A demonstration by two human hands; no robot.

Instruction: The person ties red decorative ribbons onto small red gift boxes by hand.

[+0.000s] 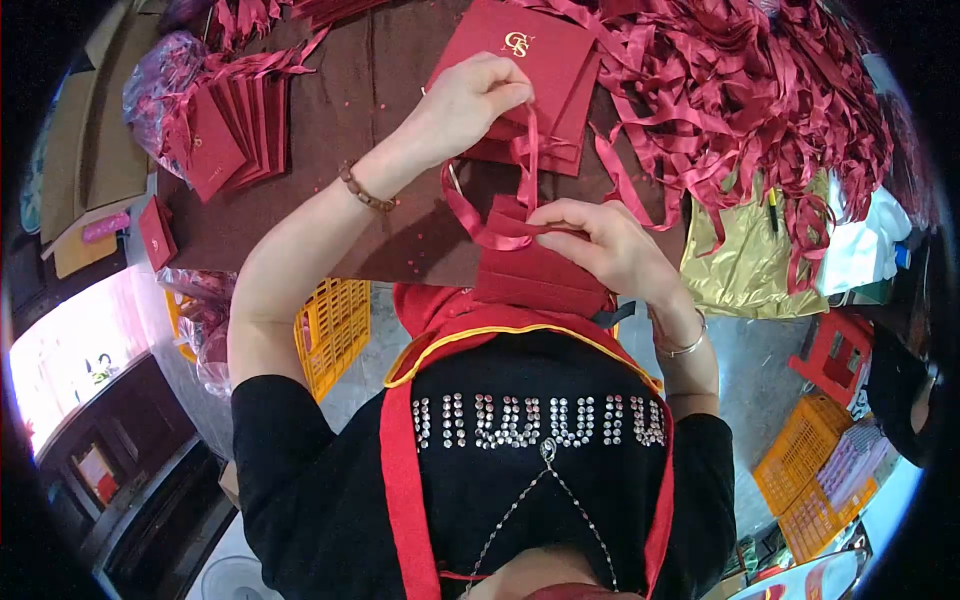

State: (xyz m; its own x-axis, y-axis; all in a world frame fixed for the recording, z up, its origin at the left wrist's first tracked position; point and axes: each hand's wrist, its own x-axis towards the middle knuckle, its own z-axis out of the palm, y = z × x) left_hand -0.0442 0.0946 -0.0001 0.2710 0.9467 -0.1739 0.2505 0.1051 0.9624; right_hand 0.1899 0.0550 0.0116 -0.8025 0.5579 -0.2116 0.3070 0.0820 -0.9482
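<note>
My left hand (472,100) is raised over the table, its thumb and fingertips pinched on a dark pink satin ribbon (531,150) that hangs down. Lower and to the right, my right hand (608,245) is closed on the upper edge of a small red paper bag (535,275), held near my apron. The ribbon runs down to the bag's edge and loops out to the left. Whether it is fixed there is hidden by my fingers. Beyond my left hand lies a stack of red bags (560,50), the top one printed with a gold logo.
A large heap of pink ribbons (740,100) covers the right of the table, with gold wrapping (750,255) below it. Several red bags (260,130) stand fanned at left. Yellow crates (335,335) and a red stool (832,355) stand on the floor.
</note>
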